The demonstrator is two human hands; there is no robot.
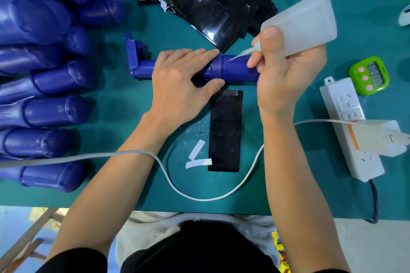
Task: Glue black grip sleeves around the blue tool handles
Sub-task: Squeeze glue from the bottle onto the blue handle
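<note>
Nearest, a thin black grip sleeve (pixel 225 133) lies flat on the green mat (pixel 133 186), probably limp and best lifted by an edge. Beyond, the left hand (pixel 177 86) clasps the rigid, slick blue tool handle (pixel 235 68). The right hand (pixel 286 73) grips a glue bottle (pixel 304 22), its nozzle at the handle.

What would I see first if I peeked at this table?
Probably the middle: the left hand holds a blue tool handle down while the right hand points the nozzle of a glue bottle at it. Then the pile of blue handles along the left edge, and the bright green timer on the right.
</note>
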